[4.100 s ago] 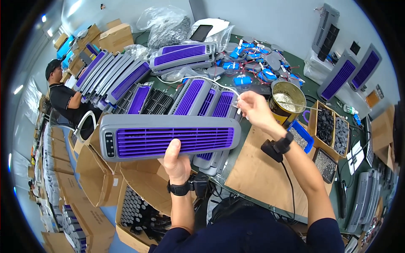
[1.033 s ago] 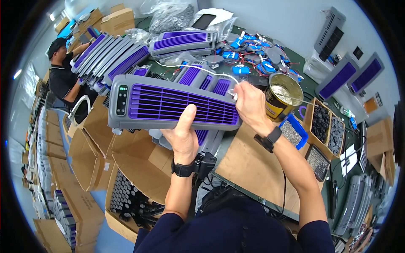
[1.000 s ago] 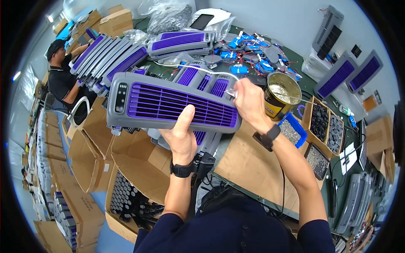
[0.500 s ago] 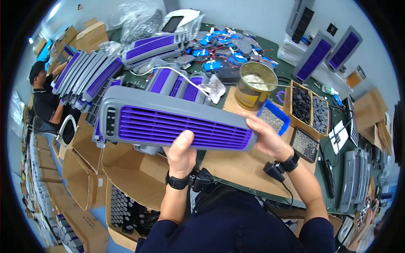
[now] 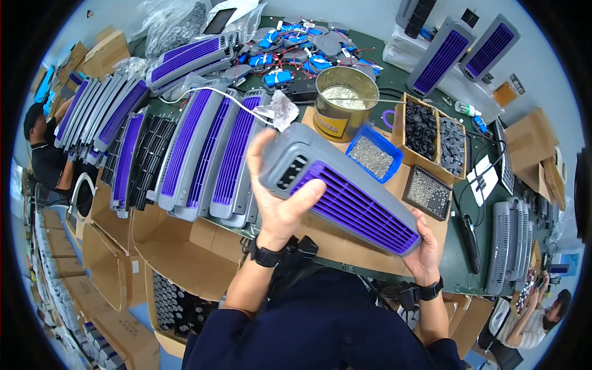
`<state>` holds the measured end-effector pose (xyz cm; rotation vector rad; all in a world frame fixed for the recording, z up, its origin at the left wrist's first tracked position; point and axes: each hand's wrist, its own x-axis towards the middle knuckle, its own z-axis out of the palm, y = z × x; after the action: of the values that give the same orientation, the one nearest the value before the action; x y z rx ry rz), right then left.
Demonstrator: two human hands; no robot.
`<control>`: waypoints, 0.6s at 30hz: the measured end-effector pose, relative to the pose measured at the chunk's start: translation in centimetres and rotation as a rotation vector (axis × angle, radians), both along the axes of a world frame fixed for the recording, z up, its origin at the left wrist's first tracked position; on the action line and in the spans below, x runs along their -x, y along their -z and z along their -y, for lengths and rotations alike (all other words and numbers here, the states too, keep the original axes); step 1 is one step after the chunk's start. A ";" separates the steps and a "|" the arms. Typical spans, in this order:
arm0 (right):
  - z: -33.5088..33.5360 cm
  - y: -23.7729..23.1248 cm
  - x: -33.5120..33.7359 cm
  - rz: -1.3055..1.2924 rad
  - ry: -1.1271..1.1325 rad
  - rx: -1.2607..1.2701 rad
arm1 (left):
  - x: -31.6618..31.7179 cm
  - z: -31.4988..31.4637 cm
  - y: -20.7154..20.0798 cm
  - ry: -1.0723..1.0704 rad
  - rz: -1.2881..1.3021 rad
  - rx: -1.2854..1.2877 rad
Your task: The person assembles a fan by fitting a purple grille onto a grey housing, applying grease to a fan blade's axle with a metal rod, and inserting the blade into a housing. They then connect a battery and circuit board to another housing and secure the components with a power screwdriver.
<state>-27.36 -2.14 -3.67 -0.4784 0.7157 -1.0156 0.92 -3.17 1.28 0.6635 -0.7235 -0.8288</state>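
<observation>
Between my hands is a grey tower fan casing [image 5: 361, 206] with a purple slatted grille and a dark button panel at one end. It slants down to the right over the cardboard-covered bench. My left hand [image 5: 280, 209] grips the panel end, thumb across the front and fingers around the edge. The lower right end is held by my right hand [image 5: 425, 250], its fingers partly hidden behind the casing. Just left of my left hand, similar purple-and-grey casings [image 5: 237, 157] lie side by side on the bench.
Beyond the casing stand a metal tin [image 5: 345, 105], a blue tray of small metal parts [image 5: 374, 154], a divided wooden box of dark parts [image 5: 431, 135] and a black tray [image 5: 427, 192]. A black screwdriver-like tool [image 5: 470, 243] lies right. Open cartons [image 5: 185, 246] sit below left.
The casing has turned from nearly level to a slant, its right end now lower and nearer me. My left hand has shifted onto the panel end. The view has moved, showing more casings at left.
</observation>
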 end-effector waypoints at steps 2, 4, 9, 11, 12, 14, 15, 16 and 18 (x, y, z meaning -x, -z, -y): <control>-0.4 -0.2 0.4 0.002 0.055 -0.039 | 0.1 -0.3 0.7 0.035 0.053 -0.061; -0.4 -0.4 0.5 0.025 0.072 -0.074 | 0.5 -0.4 0.7 0.043 0.047 -0.088; -0.2 -0.3 0.5 0.037 0.058 -0.072 | 0.5 -0.4 1.1 0.028 0.038 -0.091; -0.2 -0.1 0.6 0.042 0.051 -0.066 | 0.4 -0.4 1.2 0.023 0.037 -0.091; -0.2 -0.1 0.6 0.025 0.049 -0.067 | 0.4 -0.5 1.2 0.022 0.031 -0.089; -0.3 -0.2 0.5 0.008 0.047 -0.068 | 0.3 -0.5 1.2 0.019 0.044 -0.091; -0.3 -0.4 0.3 0.012 0.053 -0.075 | 0.3 -0.5 1.2 0.016 0.054 -0.090; -0.3 -0.5 0.2 0.017 0.059 -0.082 | 0.3 -0.5 1.2 0.016 0.054 -0.091; -0.2 -0.3 0.2 0.013 0.067 -0.085 | 0.2 -0.4 1.2 0.032 0.054 -0.099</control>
<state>-27.56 -1.90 -3.36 -0.3754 0.7641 -1.0451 0.70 -2.77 0.07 0.7669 -0.7465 -0.8828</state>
